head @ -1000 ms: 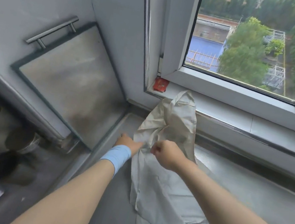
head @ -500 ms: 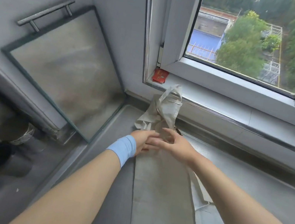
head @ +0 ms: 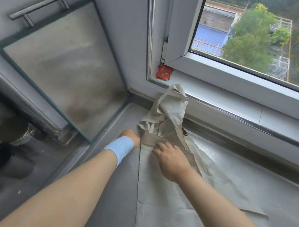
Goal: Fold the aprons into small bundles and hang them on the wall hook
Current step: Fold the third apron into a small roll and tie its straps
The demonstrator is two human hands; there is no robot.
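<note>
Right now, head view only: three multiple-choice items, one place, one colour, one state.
1. Where does the red packet lie? A on the windowsill B on the floor C in a drawer
2. The band on the left wrist is: A black B light blue C red
3. The right hand is: A lying on the apron, fingers spread B clenched in the air C holding scissors
Key: 1 A, it sits in the sill's corner by the frame; 2 B, pale blue shows; 3 A, palm down on the fabric.

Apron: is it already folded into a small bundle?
No, the apron lies stretched out along the counter, its strap end heaped by the window sill.
</note>
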